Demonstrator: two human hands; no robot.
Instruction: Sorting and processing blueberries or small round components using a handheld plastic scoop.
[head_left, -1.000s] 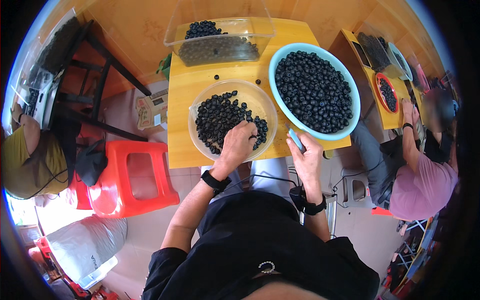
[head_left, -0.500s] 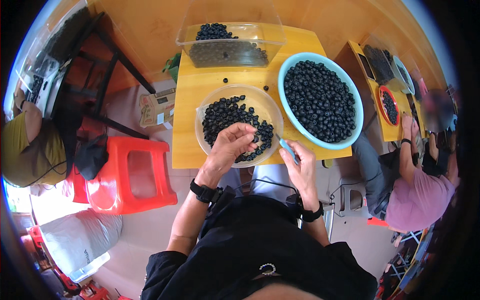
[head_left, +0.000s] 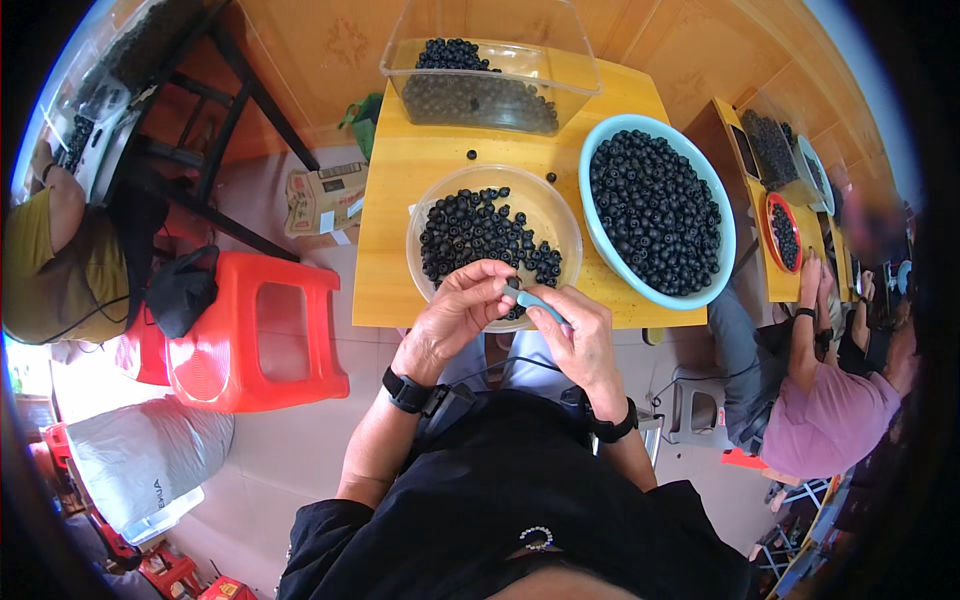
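Observation:
My left hand [head_left: 455, 312] pinches a small round black piece [head_left: 514, 283] between thumb and fingertips, over the near edge of a clear round bowl [head_left: 556, 212]. In my right hand [head_left: 580, 338] is a small knife [head_left: 540, 305] with a light-blue handle, its blade end against the black piece; the fingers partly hide the contact. Many similar black pieces [head_left: 470, 232], some showing a hole, lie in the bowl. A light-blue basin [head_left: 586, 190] to the right is heaped with them.
A clear plastic box [head_left: 565, 75] with more black pieces stands at the back of the yellow table [head_left: 385, 230]. Two loose pieces lie before it. Left is a red stool [head_left: 215, 345]. A person in pink [head_left: 825, 420] works at another table on the right; another sits far left.
My right hand has moved left and brought the knife up to the piece in my left hand. The view has shifted slightly, moving the table a little rightward.

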